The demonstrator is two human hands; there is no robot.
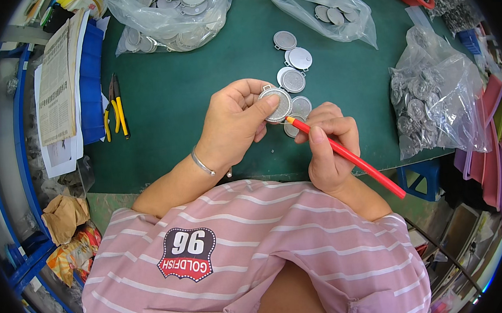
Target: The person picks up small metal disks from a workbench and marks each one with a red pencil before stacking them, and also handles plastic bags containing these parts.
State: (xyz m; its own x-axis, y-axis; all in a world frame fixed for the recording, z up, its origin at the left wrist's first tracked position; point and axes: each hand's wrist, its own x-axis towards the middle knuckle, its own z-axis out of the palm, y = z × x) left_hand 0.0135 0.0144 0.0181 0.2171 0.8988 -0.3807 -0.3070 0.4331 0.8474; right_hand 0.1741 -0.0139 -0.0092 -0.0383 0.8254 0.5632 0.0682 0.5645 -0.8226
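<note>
At the upper left of the frame, I see a pile of papers [56, 100] leaning by a blue bin [90, 92]. Next come pliers [118, 106] with yellow handles, lying on the green table [163, 113]. Near the top, left of the middle, sits a big clear bag [175, 31] full of flat, round, silver bits. In the middle is the person's left hand [231, 116], with a silver bracelet [201, 162] on its wrist. Its thumb and fingers pinch a round silver piece [276, 105], thumb on top. A crooked line of silver discs [293, 82] lies just past it, some on top of others. A red stick [353, 157] points its yellow tip at the piece's low edge; I can't tell if they touch. The right hand [329, 157] squeezes the stick between thumb and fingers. A smaller clear bag [324, 0] is up top, and another bag [433, 100] of silver bits is at the right.
</note>
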